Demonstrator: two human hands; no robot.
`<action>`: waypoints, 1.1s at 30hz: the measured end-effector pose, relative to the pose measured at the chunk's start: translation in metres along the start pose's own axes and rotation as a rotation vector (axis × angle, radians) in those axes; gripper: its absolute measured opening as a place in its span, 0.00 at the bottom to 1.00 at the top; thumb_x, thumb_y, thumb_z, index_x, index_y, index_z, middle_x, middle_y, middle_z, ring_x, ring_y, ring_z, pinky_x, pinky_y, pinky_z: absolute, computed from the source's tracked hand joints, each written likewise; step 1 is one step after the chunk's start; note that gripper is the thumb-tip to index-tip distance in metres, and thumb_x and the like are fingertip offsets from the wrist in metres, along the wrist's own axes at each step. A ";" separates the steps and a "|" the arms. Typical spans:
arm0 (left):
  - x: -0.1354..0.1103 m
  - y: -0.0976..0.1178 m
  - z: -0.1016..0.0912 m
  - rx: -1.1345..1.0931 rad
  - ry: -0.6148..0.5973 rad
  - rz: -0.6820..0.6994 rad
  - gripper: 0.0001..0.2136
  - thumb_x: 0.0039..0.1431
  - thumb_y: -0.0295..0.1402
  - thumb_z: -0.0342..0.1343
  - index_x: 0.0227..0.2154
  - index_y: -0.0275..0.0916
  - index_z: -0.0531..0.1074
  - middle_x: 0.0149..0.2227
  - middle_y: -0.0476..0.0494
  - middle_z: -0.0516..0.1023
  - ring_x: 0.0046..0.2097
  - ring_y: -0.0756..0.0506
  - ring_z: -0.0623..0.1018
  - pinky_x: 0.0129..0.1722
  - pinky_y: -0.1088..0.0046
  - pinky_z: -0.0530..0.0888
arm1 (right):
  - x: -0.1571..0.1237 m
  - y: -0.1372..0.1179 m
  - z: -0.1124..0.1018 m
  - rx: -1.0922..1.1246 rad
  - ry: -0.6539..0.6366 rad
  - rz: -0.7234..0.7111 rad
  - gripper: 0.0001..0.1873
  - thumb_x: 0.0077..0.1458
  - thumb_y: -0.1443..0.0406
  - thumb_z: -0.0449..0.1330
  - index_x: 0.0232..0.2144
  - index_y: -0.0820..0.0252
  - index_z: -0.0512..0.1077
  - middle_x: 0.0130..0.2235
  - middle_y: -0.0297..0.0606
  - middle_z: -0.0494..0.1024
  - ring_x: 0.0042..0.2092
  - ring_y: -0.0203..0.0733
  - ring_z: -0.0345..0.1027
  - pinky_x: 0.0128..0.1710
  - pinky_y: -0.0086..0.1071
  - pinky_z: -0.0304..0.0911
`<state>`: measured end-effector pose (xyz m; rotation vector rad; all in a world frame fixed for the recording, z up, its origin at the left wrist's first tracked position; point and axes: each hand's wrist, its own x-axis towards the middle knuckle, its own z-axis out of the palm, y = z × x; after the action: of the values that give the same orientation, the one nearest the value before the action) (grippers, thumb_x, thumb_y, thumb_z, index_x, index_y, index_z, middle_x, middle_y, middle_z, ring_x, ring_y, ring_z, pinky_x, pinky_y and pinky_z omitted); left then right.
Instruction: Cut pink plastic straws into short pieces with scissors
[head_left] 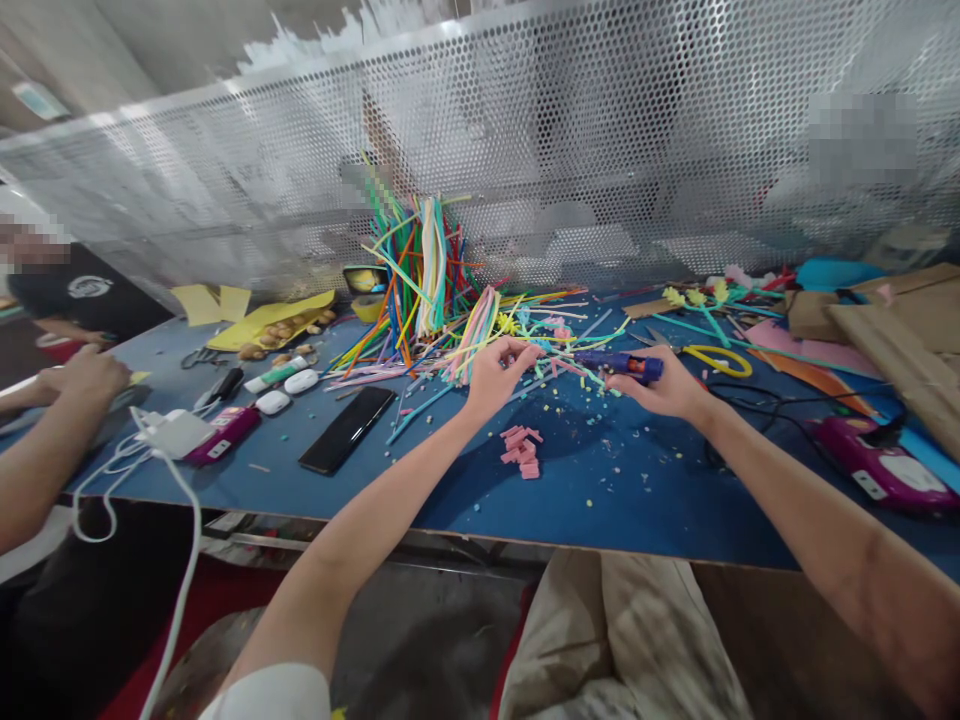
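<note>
My left hand (496,372) reaches over the blue table (645,500) with its fingers pinched on a thin yellow straw (559,340) that lies among loose coloured straws. My right hand (664,388) is closed round a blue glue gun (619,363), its nozzle pointing left toward the left hand's fingertips. A small heap of pink cut pieces (523,450) lies on the table just below both hands. A tall tangled pile of coloured straws (420,270) stands behind the left hand.
A black phone (347,429), a white charger (174,433) with cable and white earbud cases (289,390) lie at left. Yellow-handled scissors (712,358), cardboard (900,330) and a magenta device (877,465) lie at right. Another person's hand (82,378) rests at far left. Perforated metal screen behind.
</note>
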<state>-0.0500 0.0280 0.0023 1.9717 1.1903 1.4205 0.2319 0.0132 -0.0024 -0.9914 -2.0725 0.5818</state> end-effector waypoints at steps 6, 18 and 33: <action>-0.001 0.002 0.000 0.054 -0.020 0.061 0.15 0.62 0.46 0.57 0.34 0.38 0.79 0.33 0.45 0.81 0.30 0.50 0.72 0.31 0.71 0.67 | 0.001 -0.001 -0.005 -0.162 -0.014 -0.117 0.23 0.57 0.48 0.59 0.21 0.58 0.71 0.18 0.32 0.65 0.22 0.34 0.53 0.25 0.33 0.52; 0.000 -0.001 0.001 0.068 -0.077 0.260 0.09 0.65 0.39 0.56 0.37 0.39 0.77 0.37 0.45 0.81 0.38 0.48 0.77 0.39 0.70 0.72 | 0.000 0.009 -0.004 -0.115 -0.006 -0.207 0.21 0.58 0.53 0.62 0.21 0.61 0.69 0.19 0.31 0.62 0.22 0.32 0.51 0.24 0.30 0.49; 0.000 0.004 -0.002 0.201 -0.097 0.456 0.07 0.66 0.36 0.55 0.37 0.40 0.76 0.39 0.44 0.82 0.42 0.45 0.78 0.46 0.65 0.73 | -0.001 0.007 -0.008 -0.128 -0.036 -0.134 0.25 0.57 0.47 0.60 0.19 0.58 0.66 0.18 0.33 0.64 0.22 0.35 0.55 0.24 0.32 0.54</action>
<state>-0.0500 0.0253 0.0059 2.5423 0.9047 1.4305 0.2423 0.0173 -0.0029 -0.9105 -2.2108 0.4052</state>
